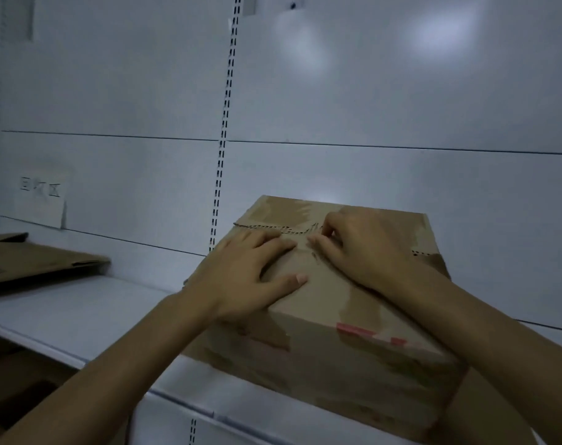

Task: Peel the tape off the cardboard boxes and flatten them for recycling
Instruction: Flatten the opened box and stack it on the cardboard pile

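A closed brown cardboard box [331, 332] stands on a white shelf [90, 313], with glossy tape [359, 303] running over its top and down the near side, and a red mark on the front edge. My left hand [241, 277] lies flat on the left part of the top, fingers straight, pressing it down. My right hand [359, 248] rests on the top to the right, its thumb and forefinger curled and pinching at the tape along the centre seam. Whether a tape end is lifted is too blurred to tell.
A flattened piece of cardboard [32, 261] lies on the shelf at the far left. A white panelled wall with a slotted metal upright [223, 146] stands right behind the box. A paper label [38, 194] hangs on the wall at left. Below the shelf edge it is dark.
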Motion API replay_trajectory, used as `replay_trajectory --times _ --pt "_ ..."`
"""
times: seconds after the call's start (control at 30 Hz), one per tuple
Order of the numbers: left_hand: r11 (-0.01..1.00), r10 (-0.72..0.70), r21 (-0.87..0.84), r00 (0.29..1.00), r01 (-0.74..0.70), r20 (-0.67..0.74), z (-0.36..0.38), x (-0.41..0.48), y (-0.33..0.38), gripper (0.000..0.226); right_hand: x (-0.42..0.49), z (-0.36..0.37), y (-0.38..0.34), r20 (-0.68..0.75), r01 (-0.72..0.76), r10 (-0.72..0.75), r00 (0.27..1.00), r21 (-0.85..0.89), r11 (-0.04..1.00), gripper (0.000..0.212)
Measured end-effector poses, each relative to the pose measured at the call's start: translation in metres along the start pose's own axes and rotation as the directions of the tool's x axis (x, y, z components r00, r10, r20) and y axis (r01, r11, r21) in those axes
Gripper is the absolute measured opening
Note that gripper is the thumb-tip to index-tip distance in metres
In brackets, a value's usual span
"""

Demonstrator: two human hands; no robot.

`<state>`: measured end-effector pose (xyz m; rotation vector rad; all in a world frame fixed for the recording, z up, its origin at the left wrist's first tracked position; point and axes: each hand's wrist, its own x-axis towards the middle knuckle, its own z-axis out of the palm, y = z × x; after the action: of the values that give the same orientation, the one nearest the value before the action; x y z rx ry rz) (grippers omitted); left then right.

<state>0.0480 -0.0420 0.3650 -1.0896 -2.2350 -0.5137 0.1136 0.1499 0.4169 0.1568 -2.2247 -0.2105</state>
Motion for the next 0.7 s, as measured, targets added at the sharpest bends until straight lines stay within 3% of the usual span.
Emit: replay_trajectory --times 0.13,0.23,0.3,0.4,0.43,0.53,0.6,0.7 --pt "0.996 0.073 -0.034 0.990 -0.078 -0.122 0.006 -0.005 0.001 0.068 -0.001 -0.003 -0.021 -0.016 -0.018 0.016 1.000 -0.110 0.994 0.042" --pt "0.906 0.029 -0.412 0.986 -0.095 -0.165 -0.008 -0.002 -0.013 0.044 0.000 -0.001 -0.043 -0.039 -0.096 0.093 0.995 -0.069 0.993 0.033" --pt "0.850 -0.049 -0.523 0.978 -0.064 -0.200 -0.015 -0.002 -0.031 0.031 0.000 0.002 -0.051 -0.049 -0.157 0.152 0.987 -0.116 0.981 0.028" --pt "0.927 -0.105 -0.374 0.973 0.022 -0.205 -0.015 -0.007 -0.055 0.049 -0.003 0.000 -0.045 -0.118 -0.296 0.286 0.951 -0.069 0.953 0.022" --pt "0.893 -0.151 -0.443 0.982 0.085 -0.117 -0.013 -0.009 -0.060 0.057 -0.004 -0.003 -0.041 -0.134 -0.352 0.344 0.929 -0.037 0.935 0.020" --pt "0.652 -0.185 -0.727 0.975 0.217 0.124 -0.014 -0.015 -0.056 0.059 -0.009 -0.009 -0.038 -0.102 -0.475 0.471 0.876 -0.014 0.880 0.020" --pt "0.639 -0.164 -0.742 0.979 0.201 0.124 -0.012 -0.018 -0.053 0.058 -0.015 -0.012 -0.045 -0.094 -0.455 0.449 0.888 -0.062 0.888 0.026" --pt "0.588 -0.178 -0.782 0.976 0.207 0.124 -0.014 -0.022 -0.055 0.081 -0.022 -0.015 -0.056 -0.072 -0.406 0.400 0.914 -0.117 0.906 0.033"
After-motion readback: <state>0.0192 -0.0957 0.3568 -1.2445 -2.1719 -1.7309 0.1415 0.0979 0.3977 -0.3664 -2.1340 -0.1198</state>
